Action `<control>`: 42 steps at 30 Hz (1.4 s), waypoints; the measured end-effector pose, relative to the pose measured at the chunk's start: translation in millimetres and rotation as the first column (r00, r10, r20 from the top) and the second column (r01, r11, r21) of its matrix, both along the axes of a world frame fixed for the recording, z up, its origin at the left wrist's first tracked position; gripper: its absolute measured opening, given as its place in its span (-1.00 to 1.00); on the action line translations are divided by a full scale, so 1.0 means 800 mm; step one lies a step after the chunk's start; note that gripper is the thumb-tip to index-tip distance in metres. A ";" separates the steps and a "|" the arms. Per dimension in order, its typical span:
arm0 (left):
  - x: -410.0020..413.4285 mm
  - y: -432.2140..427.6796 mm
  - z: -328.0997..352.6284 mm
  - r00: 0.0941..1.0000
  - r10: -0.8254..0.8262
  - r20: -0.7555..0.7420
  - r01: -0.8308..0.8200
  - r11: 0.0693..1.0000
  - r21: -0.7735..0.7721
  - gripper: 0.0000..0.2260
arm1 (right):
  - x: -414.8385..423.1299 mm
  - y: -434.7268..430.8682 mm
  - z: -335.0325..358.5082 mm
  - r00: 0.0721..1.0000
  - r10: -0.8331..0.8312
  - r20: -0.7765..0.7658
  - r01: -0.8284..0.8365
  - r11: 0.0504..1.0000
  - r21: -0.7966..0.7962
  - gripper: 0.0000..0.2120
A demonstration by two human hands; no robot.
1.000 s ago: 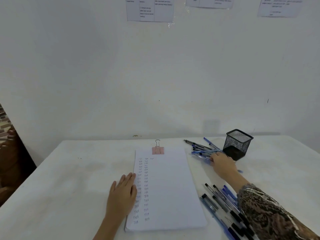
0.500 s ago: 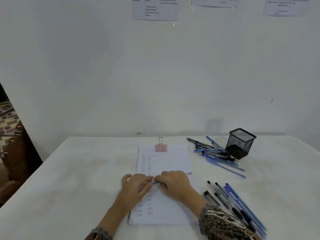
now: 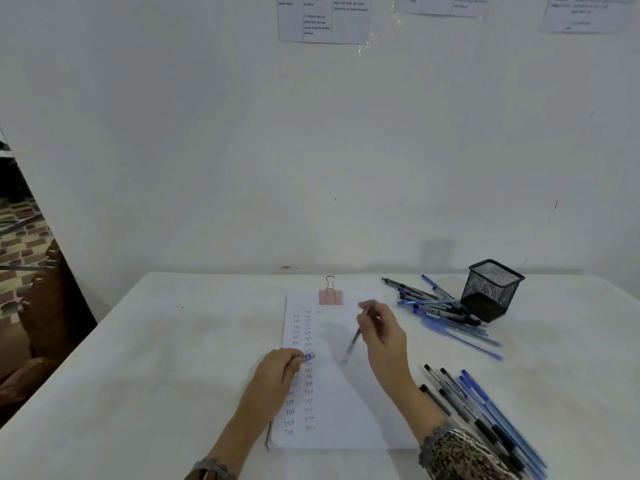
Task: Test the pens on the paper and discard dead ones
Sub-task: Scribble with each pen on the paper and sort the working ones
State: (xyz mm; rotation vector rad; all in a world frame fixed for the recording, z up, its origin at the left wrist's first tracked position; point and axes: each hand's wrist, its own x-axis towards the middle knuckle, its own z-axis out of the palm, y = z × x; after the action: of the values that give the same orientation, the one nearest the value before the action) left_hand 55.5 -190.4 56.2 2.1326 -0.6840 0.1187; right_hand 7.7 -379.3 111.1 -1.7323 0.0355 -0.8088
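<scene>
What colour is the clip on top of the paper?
The clip is pink, seen in the head view.

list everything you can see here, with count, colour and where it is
table: one, white, against the wall
paper pad: one, white with columns of handwriting, table centre
binder clip: one, pink, top edge of the pad
mesh cup: one, black, far right of the table
far pen pile: many overlapping, blue and black, between cup and pad
near pen row: many overlapping, blue and black, right of the pad
wall sheets: three, white, printed, cut off at top
pen: one, dark, blurred, above the pad
pen cap: one, blue, over the pad's left side
left hand: pinches the cap
right hand: holds the pen
</scene>
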 end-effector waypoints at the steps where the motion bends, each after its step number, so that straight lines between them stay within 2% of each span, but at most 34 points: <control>1: 0.000 0.000 0.000 1.000 0.003 -0.005 -0.003 1.000 0.002 -0.84 | -0.003 0.007 0.003 0.998 0.052 -0.019 -0.046 0.972 0.230 -0.86; 3: 0.000 0.001 0.000 1.000 0.007 -0.012 -0.007 1.000 0.009 -0.77 | -0.005 0.017 -0.002 0.996 0.067 -0.058 -0.037 0.912 0.408 -0.87; 8: -0.003 0.000 0.004 1.000 0.009 -0.028 -0.008 1.000 0.002 -0.74 | -0.006 0.020 -0.014 0.996 0.035 -0.080 0.014 0.839 0.544 -0.88; 11: -0.002 0.001 0.003 1.000 0.010 -0.028 -0.010 1.000 0.001 -0.79 | -0.003 0.020 -0.018 0.993 0.076 -0.085 -0.014 0.819 0.574 -0.88; 14: -0.002 0.002 0.003 0.999 0.017 -0.039 -0.016 1.000 0.017 -0.85 | -0.003 0.025 -0.023 0.975 0.194 -0.111 -0.090 0.794 0.602 -0.90; 18: 0.002 0.004 0.010 0.990 0.099 -0.097 -0.112 0.984 -0.135 -0.81 | -0.004 0.028 -0.033 0.954 0.272 -0.128 -0.140 0.778 0.612 -0.87; 21: 0.001 0.004 0.010 0.992 0.072 -0.106 -0.085 0.988 -0.128 -0.79 | -0.009 0.015 -0.030 0.925 0.335 -0.179 -0.163 0.776 0.610 -0.89; 23: 0.000 0.005 0.011 0.992 0.059 -0.114 -0.076 0.985 -0.156 -0.74 | -0.012 -0.007 -0.015 0.889 0.360 -0.283 -0.194 0.857 0.478 -0.89; 24: 0.000 0.005 0.011 0.992 0.060 -0.114 -0.079 0.982 -0.170 -0.72 | -0.012 -0.017 -0.004 0.863 0.322 -0.389 -0.225 0.935 0.276 -0.89; 25: 0.000 0.005 0.011 0.992 0.066 -0.109 -0.084 0.982 -0.170 -0.73 | -0.011 -0.027 0.006 0.828 0.202 -0.523 -0.268 0.962 -0.052 -0.90; 26: -0.002 0.004 0.012 0.993 0.059 -0.104 -0.075 0.984 -0.160 -0.75 | -0.007 -0.033 0.014 0.791 0.023 -0.612 -0.338 0.850 -0.405 -0.93; 27: -0.004 0.003 0.013 0.993 0.053 -0.104 -0.068 0.987 -0.148 -0.82 | -0.003 -0.036 0.019 0.778 -0.155 -0.609 -0.397 0.629 -0.668 -0.87; 28: -0.006 0.003 0.014 0.993 0.051 -0.103 -0.065 0.989 -0.133 -0.89 | 0.004 -0.038 0.022 0.781 -0.269 -0.564 -0.422 0.439 -0.793 -0.81; 29: -0.006 0.004 0.013 0.994 0.063 -0.088 -0.073 0.990 -0.122 -0.80 | 0.010 -0.037 0.025 0.791 -0.315 -0.524 -0.399 0.384 -0.833 -0.78; 30: -0.004 0.005 0.008 0.994 0.088 -0.057 -0.094 0.989 -0.112 -0.63 | 0.017 -0.036 0.030 0.808 -0.309 -0.502 -0.346 0.441 -0.828 -0.78; 32: 0.003 0.006 0.001 0.984 0.178 -0.007 -0.178 0.984 -0.013 -0.43 | 0.034 -0.034 0.030 0.864 -0.209 -0.458 -0.161 0.747 -0.645 -0.83; 33: 0.006 0.005 -0.001 0.975 0.220 0.017 -0.221 0.973 0.067 -0.40 | 0.043 -0.033 0.026 0.893 -0.142 -0.428 -0.068 0.896 -0.439 -0.88; 34: 0.007 0.004 -0.003 0.970 0.240 0.036 -0.243 0.956 0.165 -0.37 | 0.053 -0.030 0.023 0.921 -0.052 -0.387 -0.005 0.989 -0.146 -0.91; 35: 0.007 0.002 -0.003 0.972 0.229 0.046 -0.233 0.933 0.275 -0.33 | 0.063 -0.027 0.020 0.940 0.061 -0.335 0.001 0.983 0.182 -0.91; 36: 0.007 0.000 -0.003 0.976 0.209 0.056 -0.214 0.900 0.381 -0.25 | 0.074 -0.022 0.017 0.950 0.162 -0.266 -0.027 0.894 0.447 -0.89; 37: 0.008 -0.002 -0.003 0.979 0.198 0.052 -0.200 0.871 0.449 -0.19 | 0.085 -0.019 0.014 0.954 0.222 -0.202 -0.056 0.793 0.606 -0.86; 38: 0.007 -0.003 -0.003 0.979 0.199 0.045 -0.196 0.855 0.481 -0.17 | 0.096 -0.017 0.009 0.956 0.238 -0.173 -0.065 0.744 0.665 -0.83; 39: 0.008 -0.004 -0.002 0.978 0.205 0.038 -0.196 0.845 0.498 -0.21 | 0.105 -0.013 0.005 0.960 0.230 -0.163 -0.063 0.739 0.671 -0.80; 42: 0.010 -0.003 -0.003 0.977 0.209 0.042 -0.199 0.819 0.538 -0.45 | 0.126 -0.003 -0.006 0.965 0.181 -0.190 -0.036 0.809 0.587 -0.72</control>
State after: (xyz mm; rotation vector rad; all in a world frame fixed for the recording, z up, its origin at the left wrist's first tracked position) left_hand 63.2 -192.6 53.7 2.7502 -0.5099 0.0185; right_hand 108.2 -382.0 106.0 -1.2183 0.3133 -0.4317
